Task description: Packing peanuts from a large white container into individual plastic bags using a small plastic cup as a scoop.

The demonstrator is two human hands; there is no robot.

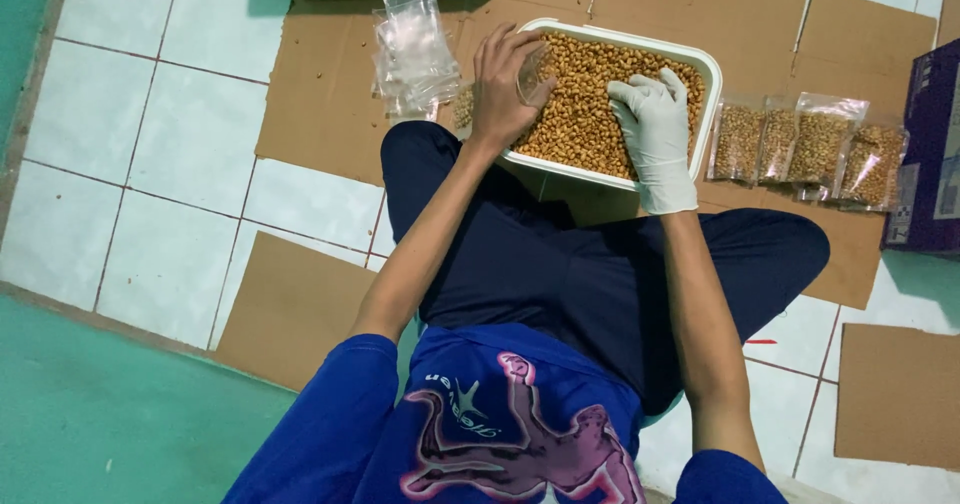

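Blue sleeves and dark trousers filled the near view; the person sat cross-legged on flattened cardboard [330, 104] laid over pale floor tiles. Both forearms reached forward to a white rectangular tub [708, 69] heaped with golden roasted nuts [585, 104].

Bare, the left hand [505, 79] was closed around a small clear plastic bag [535, 69], holding its mouth at the tub's left edge. That bag looked thin, limp and slippery, so pinching it at the rim seemed the sound place to grip.

Gloved in white, the right hand [655, 124] lay spread, fingers loosely open, palm down on the nuts, gripping nothing that I could see. Those nuts would be light, hard and loose, apt to roll and spill.

Four filled bags [805, 144] lay in a row just right of the tub; a sheaf of empty bags [415, 49] lay to its left.
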